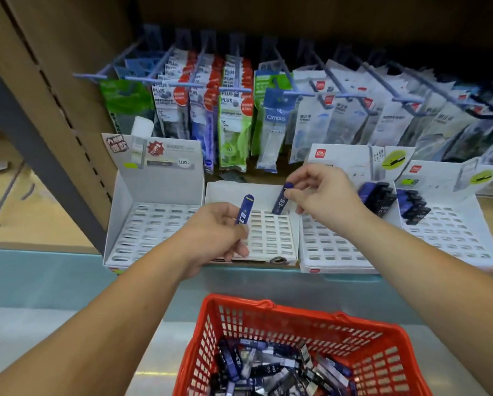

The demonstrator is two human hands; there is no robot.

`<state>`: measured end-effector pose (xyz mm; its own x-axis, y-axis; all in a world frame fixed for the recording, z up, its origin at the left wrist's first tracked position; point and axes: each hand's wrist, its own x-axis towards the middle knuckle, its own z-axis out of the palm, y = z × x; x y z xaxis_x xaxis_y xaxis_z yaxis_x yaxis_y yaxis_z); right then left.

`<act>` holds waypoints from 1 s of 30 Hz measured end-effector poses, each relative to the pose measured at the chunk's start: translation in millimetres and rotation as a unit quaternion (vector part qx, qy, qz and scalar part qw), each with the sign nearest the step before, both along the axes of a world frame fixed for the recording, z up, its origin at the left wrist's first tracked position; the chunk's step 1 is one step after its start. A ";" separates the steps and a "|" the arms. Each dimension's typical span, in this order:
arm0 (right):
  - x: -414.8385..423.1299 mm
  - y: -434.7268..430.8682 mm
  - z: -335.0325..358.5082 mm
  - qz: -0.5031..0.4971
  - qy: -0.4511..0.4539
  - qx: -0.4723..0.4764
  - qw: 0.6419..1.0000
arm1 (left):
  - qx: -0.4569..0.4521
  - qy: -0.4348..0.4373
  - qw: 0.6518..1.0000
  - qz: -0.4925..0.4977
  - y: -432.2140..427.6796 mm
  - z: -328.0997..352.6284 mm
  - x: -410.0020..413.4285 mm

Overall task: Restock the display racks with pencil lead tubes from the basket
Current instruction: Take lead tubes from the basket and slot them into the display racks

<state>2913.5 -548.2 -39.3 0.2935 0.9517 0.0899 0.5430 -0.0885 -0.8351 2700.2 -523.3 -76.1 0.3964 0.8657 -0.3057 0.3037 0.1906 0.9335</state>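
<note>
Looking down through the head camera, I see a brown shelf bay [68,58] filling most of the view, its back hung with rows of packets [233,115] on blue pegs. Nearest me, below the shelf edge, sits the red basket [382,332], its bottom covered by a loose heap of pencil lead tubes [268,370], blue and dark, lying every way.

Four white display racks stand side by side on the shelf board. The leftmost rack [153,224] shows only bare slots. The second rack [271,238] lies under both hands. The third rack [325,247] carries a cluster of dark tubes [379,198] at its back right corner, and the fourth rack [451,232] carries a similar cluster [412,205] at its back left.

The left hand [213,232] hovers over the second rack's front left, fingers curled round a blue tube [246,208] that sticks up tilted. The right hand [325,195] is above the seam between the second and third racks, thumb and forefinger pinching the cap of another blue tube [282,200]. That tube's lower end meets the back row of the second rack's slots; I cannot tell whether it is seated in one.
</note>
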 end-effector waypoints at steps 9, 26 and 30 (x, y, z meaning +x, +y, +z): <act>2.9 5.3 -2.0 0.037 -0.105 0.041 0.993 | -0.003 -0.024 0.998 0.051 -1.2 4.0 10.1; 6.7 -4.0 -1.2 0.097 -0.368 0.046 0.924 | 0.040 -0.013 0.998 0.053 -5.2 0.4 29.1; 10.9 -4.5 1.7 0.090 -0.445 0.001 0.891 | 0.066 -0.041 0.995 0.063 -5.6 -3.1 44.0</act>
<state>2924.5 -552.6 -37.7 -0.0525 0.9757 0.2127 0.9954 0.0681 -0.0667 2744.2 -528.9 -79.2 0.3020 0.9404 -0.1566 0.2063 0.0959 0.9738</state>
